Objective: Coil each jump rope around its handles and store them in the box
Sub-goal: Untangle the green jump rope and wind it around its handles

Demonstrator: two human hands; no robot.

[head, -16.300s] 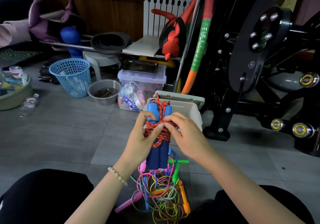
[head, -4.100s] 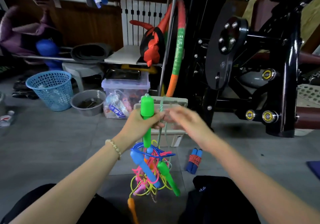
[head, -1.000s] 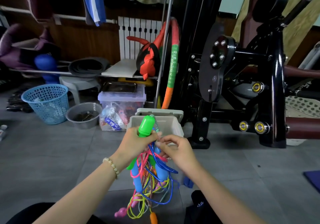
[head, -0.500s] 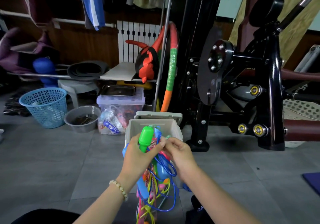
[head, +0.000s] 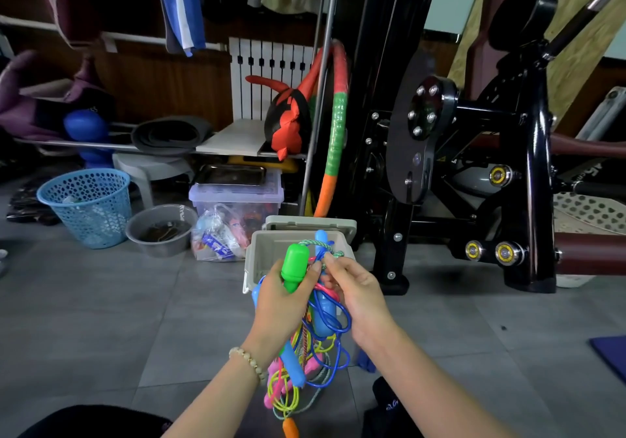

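Green handle (head: 295, 265) up top, who has it?

The left hand (head: 281, 305) does. It is curled tight round the handle, which stands almost straight up.

Where are the jump ropes (head: 315, 342)?

They are all in one messy bunch. It hangs down from the left hand, up in the air, on the near side of the box (head: 252, 258). The box sits open on the floor (head: 101, 319), just past the hands. I cannot tell if anything is inside it.

What is the right hand (head: 359, 297) doing?

It is right beside the left one and touches the bunch. Its fingers (head: 335, 268) are almost closed. They pinch a thin green cord (head: 313, 243) that loops over the top, next to a blue handle (head: 320, 238).

Will the ropes be hard to hold?

I think they are light. The cords look thin, soft and floppy, so they will swing and catch on each other. The shiny ones may slip. The handles look hard and stiff, so that is the best place to grab. I would hold a handle and pull its cord out of the bunch slowly.

What else is around?

A blue basket (head: 88, 207) and a grey bowl (head: 162, 231) stand far off on the left. A big black gym machine (head: 474, 166) is on the far right.
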